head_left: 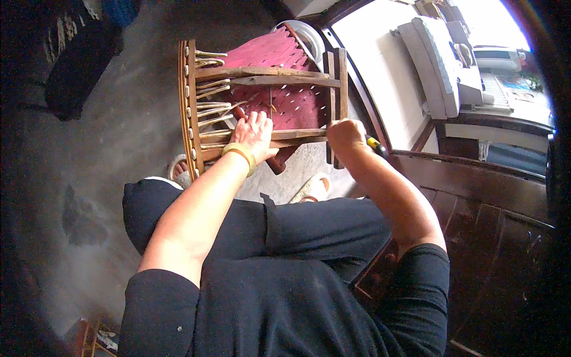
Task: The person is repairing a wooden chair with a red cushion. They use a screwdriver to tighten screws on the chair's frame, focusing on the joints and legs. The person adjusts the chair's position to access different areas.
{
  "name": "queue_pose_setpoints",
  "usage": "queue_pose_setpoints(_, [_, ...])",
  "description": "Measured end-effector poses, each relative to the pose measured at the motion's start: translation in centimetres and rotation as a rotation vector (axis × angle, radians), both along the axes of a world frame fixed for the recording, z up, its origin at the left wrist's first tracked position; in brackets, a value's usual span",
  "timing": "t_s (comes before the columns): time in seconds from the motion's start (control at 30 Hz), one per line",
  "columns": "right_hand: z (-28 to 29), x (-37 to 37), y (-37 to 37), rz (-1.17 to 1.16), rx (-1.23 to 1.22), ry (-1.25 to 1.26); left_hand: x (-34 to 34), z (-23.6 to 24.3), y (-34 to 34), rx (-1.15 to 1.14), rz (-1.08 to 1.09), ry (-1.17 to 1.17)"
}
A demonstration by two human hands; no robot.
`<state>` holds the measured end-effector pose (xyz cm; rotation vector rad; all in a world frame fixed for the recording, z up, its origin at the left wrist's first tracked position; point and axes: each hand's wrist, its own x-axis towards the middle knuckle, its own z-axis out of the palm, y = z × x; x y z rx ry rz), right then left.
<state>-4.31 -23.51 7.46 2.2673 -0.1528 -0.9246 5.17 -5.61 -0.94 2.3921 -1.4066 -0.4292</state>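
A wooden frame (285, 81) stands in front of my knees. Several pale cord loops (213, 108) run from its left bar (191, 113). My left hand (256, 138), with a yellowish bangle on the wrist, is closed over the frame's near rail. At the right end of that rail, beside the crossbars, my right hand (347, 135) grips a tool with a yellow-and-black handle (375, 145). Its working end is hidden by my fist, so I cannot tell its kind. Behind the frame shows a pink perforated sheet (262, 52) with a dark red edge.
A round whitish rim (312, 38) shows behind the pink sheet. To the right are a dark wooden door panel (476, 238) and a bright doorway, with a pale box-like object (428, 65) outside. Grey concrete floor (131, 149) lies left. A dark object (80, 74) is at the upper left.
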Motion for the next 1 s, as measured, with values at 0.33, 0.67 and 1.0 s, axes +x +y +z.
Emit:
queue_pose_setpoints(0.33, [-0.5,-1.0,-0.7,-0.008,0.027,-0.093,-0.2,0.0,0.2,-0.016,0.004,-0.008])
queue_pose_setpoints(0.67, [-1.2,-1.1,-0.7,0.010,-0.011,-0.129,-0.1,0.3,0.5,0.018,0.006,-0.016])
queue_pose_setpoints(1.0, [-0.9,0.6,1.6,0.024,0.093,-0.030,-0.3,0.0,0.4,-0.001,0.013,-0.028])
